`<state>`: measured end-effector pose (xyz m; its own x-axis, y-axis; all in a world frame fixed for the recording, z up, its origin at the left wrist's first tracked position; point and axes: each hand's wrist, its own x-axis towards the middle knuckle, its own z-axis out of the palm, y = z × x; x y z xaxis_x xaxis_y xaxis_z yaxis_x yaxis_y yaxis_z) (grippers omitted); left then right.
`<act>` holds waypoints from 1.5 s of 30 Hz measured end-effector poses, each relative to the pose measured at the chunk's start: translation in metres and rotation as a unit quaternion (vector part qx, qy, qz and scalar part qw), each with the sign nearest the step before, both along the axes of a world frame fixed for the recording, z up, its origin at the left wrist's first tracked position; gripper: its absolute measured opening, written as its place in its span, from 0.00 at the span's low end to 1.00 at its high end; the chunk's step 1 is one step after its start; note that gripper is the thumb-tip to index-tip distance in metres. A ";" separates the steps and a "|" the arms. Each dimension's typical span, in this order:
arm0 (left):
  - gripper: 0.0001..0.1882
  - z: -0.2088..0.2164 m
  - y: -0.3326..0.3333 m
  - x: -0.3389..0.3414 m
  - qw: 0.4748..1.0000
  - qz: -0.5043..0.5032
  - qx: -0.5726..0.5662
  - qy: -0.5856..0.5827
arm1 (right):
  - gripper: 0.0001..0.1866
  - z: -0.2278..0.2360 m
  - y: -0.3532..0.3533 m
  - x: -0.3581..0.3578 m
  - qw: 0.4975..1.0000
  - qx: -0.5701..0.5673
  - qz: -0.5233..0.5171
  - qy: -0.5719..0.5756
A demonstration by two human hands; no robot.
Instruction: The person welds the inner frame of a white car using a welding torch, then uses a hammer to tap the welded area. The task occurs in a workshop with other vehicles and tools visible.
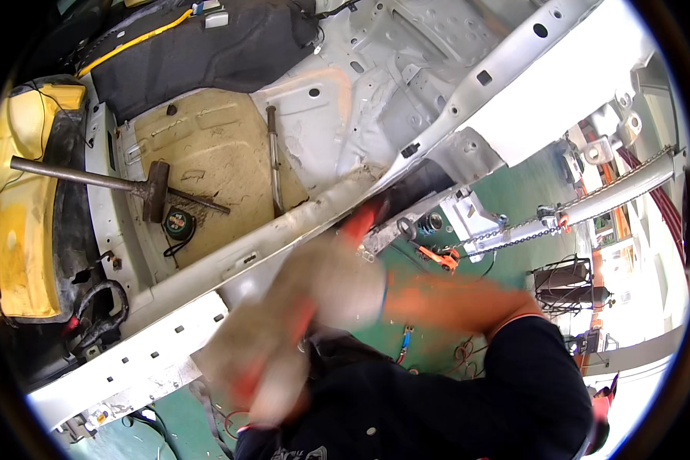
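Both my hands wear whitish gloves and are smeared by motion at the outer edge of a car body's sill (264, 249). My right hand (341, 284) is closed round a long red bar-like tool (362, 221), whose far end reaches a dark gap in the bodywork. Nearer my body, my left hand (257, 356) is also closed, with red showing between its fingers, seemingly the same tool. Blur hides the tool's exact kind. Inside the car, on the tan floor panel (222, 146), lie a hammer (157, 192), a green tape measure (179, 223) and a metal bar (274, 157).
A chain (525, 225) with an orange hook (441, 259) runs along a grey pulling arm (613, 199) at the right. Gas cylinders (567, 295) stand beyond. Hoses (468, 354) cross the green floor. Black matting (199, 57) and a yellow part (23, 207) flank the floor panel.
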<state>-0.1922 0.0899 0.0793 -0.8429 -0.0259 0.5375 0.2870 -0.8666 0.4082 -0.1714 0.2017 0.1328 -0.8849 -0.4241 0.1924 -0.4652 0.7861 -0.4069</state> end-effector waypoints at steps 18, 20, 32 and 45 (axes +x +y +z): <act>0.18 -0.006 0.016 0.012 0.996 -0.003 -0.015 0.089 | 0.15 -0.015 0.042 0.020 0.998 -0.028 -0.061 -0.005; 0.17 0.032 -0.030 0.013 0.998 0.021 -0.036 0.042 | 0.15 -0.003 0.000 0.009 0.998 -0.051 -0.028 0.027; 0.22 0.035 -0.078 -0.028 0.980 -0.028 0.043 0.192 | 0.12 0.032 -0.061 -0.005 0.995 -0.034 0.022 -0.087; 0.24 0.004 -0.063 -0.030 0.997 -0.066 0.025 0.020 | 0.10 0.007 -0.070 -0.027 0.995 -0.035 -0.022 -0.088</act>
<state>-0.2221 0.0264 0.0833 -0.8186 0.0564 0.5716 0.1847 -0.9165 0.3549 -0.1981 0.1313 0.1396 -0.9250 -0.3752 0.0595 -0.3472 0.7713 -0.5334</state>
